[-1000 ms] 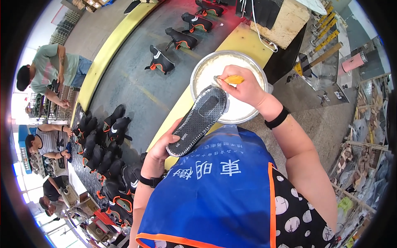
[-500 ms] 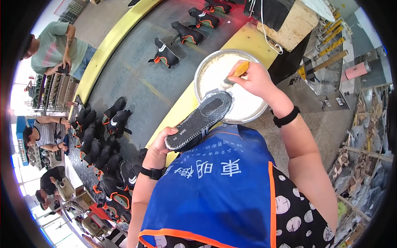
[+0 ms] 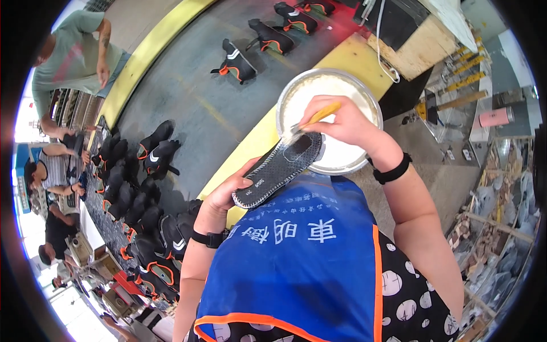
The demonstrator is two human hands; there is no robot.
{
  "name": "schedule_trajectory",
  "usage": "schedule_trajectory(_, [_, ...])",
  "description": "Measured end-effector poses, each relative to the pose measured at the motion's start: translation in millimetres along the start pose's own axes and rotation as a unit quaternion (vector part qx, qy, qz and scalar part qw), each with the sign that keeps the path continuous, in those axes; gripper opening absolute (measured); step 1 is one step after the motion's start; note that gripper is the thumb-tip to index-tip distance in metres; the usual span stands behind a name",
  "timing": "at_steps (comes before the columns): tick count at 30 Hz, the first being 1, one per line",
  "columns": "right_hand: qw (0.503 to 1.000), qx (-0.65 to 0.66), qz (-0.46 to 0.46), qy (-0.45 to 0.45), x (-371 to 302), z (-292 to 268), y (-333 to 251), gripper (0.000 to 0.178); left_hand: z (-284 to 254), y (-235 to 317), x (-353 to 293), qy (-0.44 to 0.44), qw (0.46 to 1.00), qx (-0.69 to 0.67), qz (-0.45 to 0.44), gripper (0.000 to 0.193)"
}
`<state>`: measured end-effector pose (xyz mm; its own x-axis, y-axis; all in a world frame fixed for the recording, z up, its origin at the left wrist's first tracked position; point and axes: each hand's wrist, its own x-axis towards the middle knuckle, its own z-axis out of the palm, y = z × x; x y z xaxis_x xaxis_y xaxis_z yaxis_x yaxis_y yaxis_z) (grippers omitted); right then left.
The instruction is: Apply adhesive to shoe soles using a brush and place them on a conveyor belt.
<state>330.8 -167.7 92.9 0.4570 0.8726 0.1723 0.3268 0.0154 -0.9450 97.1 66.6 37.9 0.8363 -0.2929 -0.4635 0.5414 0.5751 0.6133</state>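
My left hand [image 3: 225,192] grips a black shoe [image 3: 268,178] by one end, its stitched underside turned up. The thumb lies on that underside and the other fingers are partly hidden. Between the fingers of my right hand [image 3: 352,122] is a brush [image 3: 323,113] with a yellow handle. Its whitish bristles touch the far part of the underside, near the stitched edge. Behind and below both hands stands a round metal basin [image 3: 377,113] holding white, creamy liquid [image 3: 336,86]. The shoe's far end overlaps the basin's near left side.
Black shoe uppers with orange trim [image 3: 235,61] stand spaced along a grey conveyor [image 3: 194,119] with yellow borders; several more crowd its left part. Co-workers [image 3: 74,57] are at the far left. A wooden board [image 3: 424,48] and white cord are behind the basin; a pink cup [image 3: 496,117] is at right.
The brush has moved from over the basin leftward onto the shoe's underside. The shoe is now tilted slightly differently. Shoe uppers at the back have shifted right, and a co-worker's arms have lowered.
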Motion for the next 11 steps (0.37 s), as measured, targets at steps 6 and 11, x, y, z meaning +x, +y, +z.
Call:
schedule_trajectory(6, [0.966,-0.034,0.145,0.212,-6.3,-21.6,30.9,0.015,-70.9,-18.1,-6.0,0.067,0.99,-0.106,0.072,0.081])
schedule_trajectory(11, [0.936,-0.057,0.226,0.264,-25.6,-33.1,58.5,0.017,-144.4,-16.1,37.4,0.297,0.939,-0.084,0.154,0.073])
